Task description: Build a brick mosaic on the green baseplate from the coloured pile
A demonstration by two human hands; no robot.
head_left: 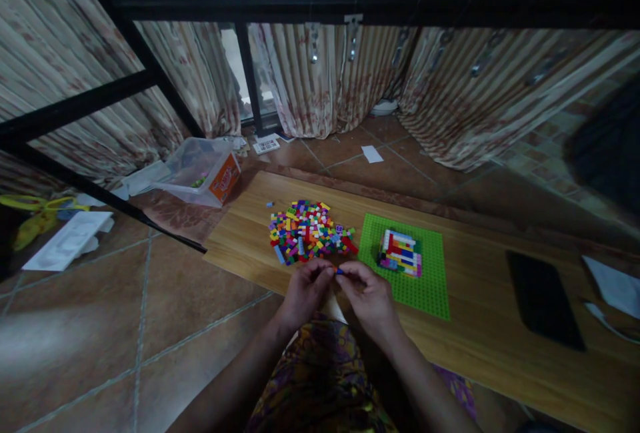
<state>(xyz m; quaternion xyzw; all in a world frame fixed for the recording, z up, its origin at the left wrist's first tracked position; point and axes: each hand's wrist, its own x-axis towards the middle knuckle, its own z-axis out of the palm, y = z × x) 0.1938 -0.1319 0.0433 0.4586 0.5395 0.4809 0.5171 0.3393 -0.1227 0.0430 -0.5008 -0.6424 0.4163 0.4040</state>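
Note:
My left hand [309,291] and my right hand [373,296] meet at the table's near edge, fingers pinched together. Between the right fingertips shows a small blue toy brick [340,271]. A tiny orange-red brick [335,269] sits at the left fingertips, touching or nearly touching the blue one; whether they are joined I cannot tell. Just beyond my hands lies a heap of mixed-colour toy bricks [310,229]. To the right, a green baseplate [433,286] carries a low structure of white, red, blue, yellow and pink bricks [400,253].
The wooden table [480,286] bears a black flat device [545,299] and white paper [613,283] at the right. A clear plastic box [195,169] with an orange label stands beyond its left end. Black metal bars [320,6] cross in front of striped curtains.

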